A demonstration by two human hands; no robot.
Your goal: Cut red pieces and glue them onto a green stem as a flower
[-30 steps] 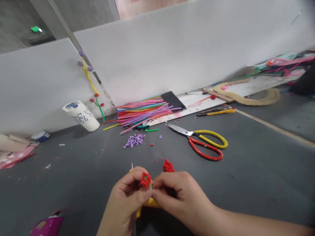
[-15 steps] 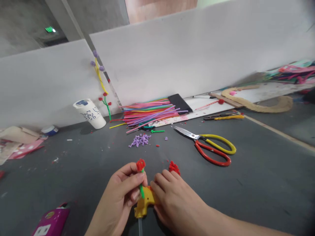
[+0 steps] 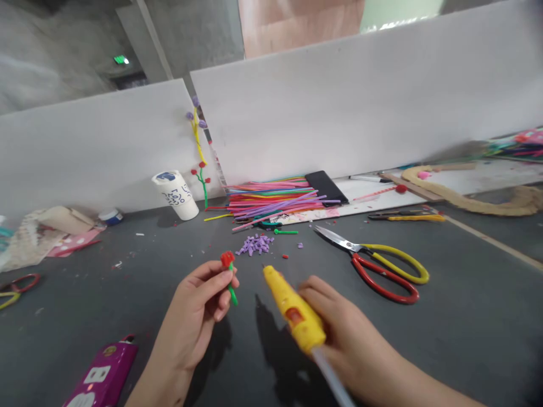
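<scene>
Between thumb and fingers, my left hand (image 3: 207, 294) pinches the green stem of a small red flower (image 3: 228, 260), its head pointing up. My right hand (image 3: 335, 316) is wrapped round a yellow glue gun (image 3: 294, 308), raised over the dark table with its nozzle pointing forward; a clear glue stick (image 3: 333, 379) sticks out of its back end. The nozzle is to the right of the flower, apart from it. Beyond the hands lies a pile of small purple pieces (image 3: 255, 244), with a green stem piece (image 3: 286, 232) behind it.
Large scissors (image 3: 382, 263) lie to the right. Colourful fuzzy sticks (image 3: 275, 198) and a white cup (image 3: 177, 195) stand near the white partition (image 3: 339, 107). A purple power strip (image 3: 104, 376) is at front left, and other scissors (image 3: 27, 282) lie at the left edge.
My right hand has lifted the glue gun and turned its nozzle forward, away from my left hand. My left hand has shifted slightly left with the flower. The view has turned left.
</scene>
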